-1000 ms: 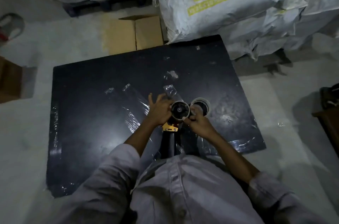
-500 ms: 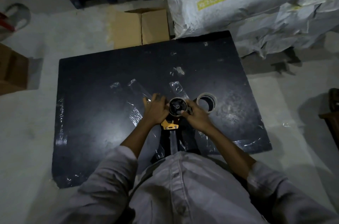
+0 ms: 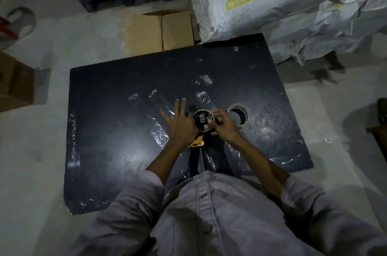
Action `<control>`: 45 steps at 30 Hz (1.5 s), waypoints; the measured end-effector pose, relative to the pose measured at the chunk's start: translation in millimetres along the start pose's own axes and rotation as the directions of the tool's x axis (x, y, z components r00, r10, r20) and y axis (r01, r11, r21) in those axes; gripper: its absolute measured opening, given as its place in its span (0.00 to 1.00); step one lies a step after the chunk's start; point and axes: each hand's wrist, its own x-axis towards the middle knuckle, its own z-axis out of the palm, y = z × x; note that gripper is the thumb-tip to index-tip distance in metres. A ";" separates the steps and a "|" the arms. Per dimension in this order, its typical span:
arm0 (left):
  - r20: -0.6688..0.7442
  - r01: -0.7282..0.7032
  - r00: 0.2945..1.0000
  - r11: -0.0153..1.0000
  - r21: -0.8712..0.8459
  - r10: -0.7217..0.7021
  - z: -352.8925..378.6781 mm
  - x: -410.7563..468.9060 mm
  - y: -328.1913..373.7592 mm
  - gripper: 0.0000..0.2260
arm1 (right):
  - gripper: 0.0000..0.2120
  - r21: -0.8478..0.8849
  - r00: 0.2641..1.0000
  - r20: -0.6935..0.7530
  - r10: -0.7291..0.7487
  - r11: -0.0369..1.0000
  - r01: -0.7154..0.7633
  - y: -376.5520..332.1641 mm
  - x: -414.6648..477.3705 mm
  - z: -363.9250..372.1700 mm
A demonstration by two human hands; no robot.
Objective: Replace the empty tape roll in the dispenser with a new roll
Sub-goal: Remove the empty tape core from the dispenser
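- A black board (image 3: 125, 140) is lying flat on the pale floor (image 3: 37, 161), with strips of clear tape (image 3: 159, 134) sticking to its surface and glinting.
- Large white sacks (image 3: 261, 0) are piling up beyond the board's far right corner, and a flattened cardboard box (image 3: 161, 31) is lying just beyond its far edge.
- Another brown box (image 3: 14, 81) is sitting on the floor to the left, well apart from the board.
- A person in a grey shirt (image 3: 209, 213) is leaning over the board's near edge, both forearms reaching forward.
- The tape dispenser (image 3: 196, 142) is sitting at the middle of the board between the two hands; its yellow part is showing below a dark hub, and a dark handle is running back toward the person, so its long axis is pointing away from them.
- A thin, pale roll core (image 3: 203, 120) is ringing the hub, its open face turning up to the camera.
- The left hand (image 3: 180, 123) is pressing against the hub's left side with fingers spread out flat.
- The right hand (image 3: 225, 125) is curling its fingers around the core's right rim, pinching it.
- A second tape roll (image 3: 238, 116) is lying flat on the board just beside the right hand, its hole facing up.
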 end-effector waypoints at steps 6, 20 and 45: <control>-0.166 0.141 0.944 0.802 -0.581 -0.286 -7.9 -40.2 41.2 0.21 | 0.14 0.056 0.998 -0.059 0.014 0.998 -0.011 -3.6 -3.7 4.9; 0.601 0.584 0.783 -0.145 -0.799 -0.157 -14.2 -18.2 44.0 0.14 | 0.18 0.026 0.996 -0.080 0.023 0.999 -0.021 10.6 -0.1 -12.8; 0.536 0.534 0.834 -0.052 -0.844 -0.133 9.6 -21.1 39.3 0.15 | 0.19 -0.397 0.991 -0.134 -0.018 0.917 -0.037 -22.5 18.5 -23.2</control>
